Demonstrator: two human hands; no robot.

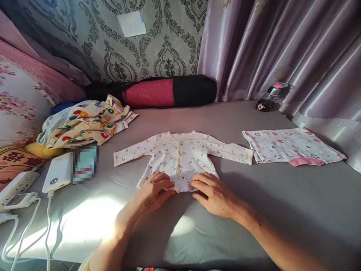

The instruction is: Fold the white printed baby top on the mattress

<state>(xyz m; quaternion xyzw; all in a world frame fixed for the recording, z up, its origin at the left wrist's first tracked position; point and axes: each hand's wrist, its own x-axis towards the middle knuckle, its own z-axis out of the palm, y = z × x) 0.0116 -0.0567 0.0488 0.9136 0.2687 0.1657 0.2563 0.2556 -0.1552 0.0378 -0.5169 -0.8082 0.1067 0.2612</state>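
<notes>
A white long-sleeved baby cardigan [180, 158] with small prints and a buttoned front lies flat on the grey bedsheet, sleeves spread to both sides. At its bottom edge, left of the button strip, my left hand [153, 192] has bent fingers on the cloth and the thumb at the hem. On the other side of the strip my right hand [216, 194] grips the hem in the same way, thumb below the fingers. Past the right cuff lies a folded white garment [282, 145] with pink prints and a pink edge.
A heap of printed cloth [87, 122], a white power bank [58, 173], a blurred-out phone-like item [85, 164] and a power strip [19, 184] with cables lie left. A black and red roll [149, 92] sits against the wall. A dark bottle [270, 98] stands by the curtain [254, 49].
</notes>
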